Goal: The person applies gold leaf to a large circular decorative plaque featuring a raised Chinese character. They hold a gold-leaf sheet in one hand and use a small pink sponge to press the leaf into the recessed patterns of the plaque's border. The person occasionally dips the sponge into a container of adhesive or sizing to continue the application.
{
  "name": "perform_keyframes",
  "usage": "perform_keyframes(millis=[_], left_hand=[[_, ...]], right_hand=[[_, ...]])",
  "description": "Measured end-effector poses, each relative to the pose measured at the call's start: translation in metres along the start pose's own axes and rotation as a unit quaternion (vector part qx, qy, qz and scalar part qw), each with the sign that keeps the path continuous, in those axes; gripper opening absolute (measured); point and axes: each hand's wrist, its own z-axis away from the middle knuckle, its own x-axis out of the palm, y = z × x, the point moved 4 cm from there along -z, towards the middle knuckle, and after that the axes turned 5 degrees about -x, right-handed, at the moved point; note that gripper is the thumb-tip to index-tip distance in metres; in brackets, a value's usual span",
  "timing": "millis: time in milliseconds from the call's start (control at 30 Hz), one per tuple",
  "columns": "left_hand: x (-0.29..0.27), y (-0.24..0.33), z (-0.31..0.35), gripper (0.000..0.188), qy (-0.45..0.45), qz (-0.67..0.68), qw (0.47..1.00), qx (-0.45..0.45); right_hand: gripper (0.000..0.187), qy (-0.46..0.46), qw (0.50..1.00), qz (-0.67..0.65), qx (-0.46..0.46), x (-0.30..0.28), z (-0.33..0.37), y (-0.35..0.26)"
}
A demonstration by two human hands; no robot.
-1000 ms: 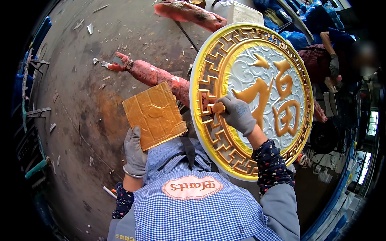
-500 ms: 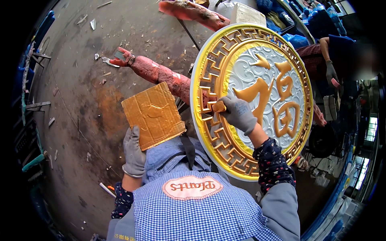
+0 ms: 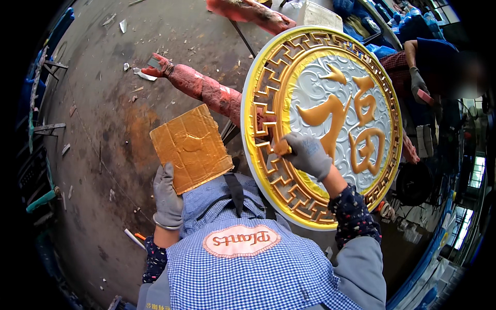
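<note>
My left hand [image 3: 168,199], in a grey glove, grips the lower left edge of a square cardboard piece [image 3: 191,147] coated in gold. Its coating looks shiny and creased. In my gloved right hand [image 3: 311,156], the fingers are closed around a small gold-stained sponge block [image 3: 282,148]. The block is at the left part of the fretwork ring on a large round panel [image 3: 250,116]; whether it touches the surface I cannot tell. Gold fretwork, a yellow band and raised gold character shapes over pale blue-white scrollwork make up the panel, which stands tilted.
Red, rough-wrapped supports [image 3: 201,85] extend behind and under the panel. A co-worker's gloved hand [image 3: 417,82] holds a pink block [image 3: 425,97] beyond its right edge. Scraps lie on the stained floor [image 3: 113,129]. Blue bags [image 3: 382,50] are piled at the far right.
My right hand and the sponge block have shifted slightly down along the fretwork. The cardboard has moved a little left with my left hand. The co-worker's pink block has risen slightly.
</note>
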Motion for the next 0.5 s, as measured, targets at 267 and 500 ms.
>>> perform_keyframes(millis=[267, 500], left_hand=[[0.009, -0.015, 0.029, 0.039, -0.035, 0.006, 0.999, -0.005], [-0.007, -0.054, 0.090, 0.039, -0.017, -0.005, 0.999, 0.030]], right_hand=[[0.034, 0.177, 0.956, -0.226, 0.058, -0.043, 0.045, -0.031], [0.038, 0.160, 0.947, -0.272, -0.056, -0.011, 0.037, -0.138]])
